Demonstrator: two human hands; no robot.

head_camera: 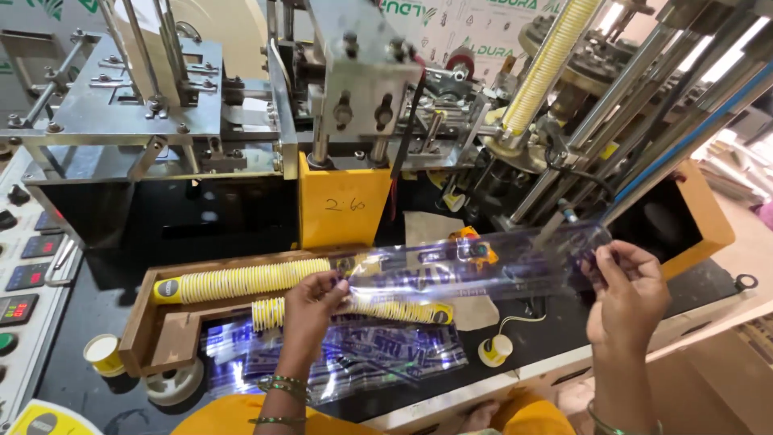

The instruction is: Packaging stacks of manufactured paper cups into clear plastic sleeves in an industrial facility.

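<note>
Between both hands I hold a long clear plastic sleeve [483, 262] with blue print, stretched sideways above the bench. My left hand [310, 310] pinches its left end. My right hand [624, 290] grips its right end, fingers curled around the open mouth. Just under the left hand lies a short stack of nested yellow paper cups [378, 310]. A longer stack of yellow cups [250, 280] rests in a wooden tray [165, 334] to the left. More printed plastic sleeves [354, 358] lie flat on the black bench below my hands.
A paper cup machine [354, 89] fills the back, with a tall yellow cup stack [547, 60] in its chute. A control panel [24, 274] stands at the left. A single yellow cup [105, 354], a roll of tape [173, 383] and a small spool [495, 350] sit on the bench.
</note>
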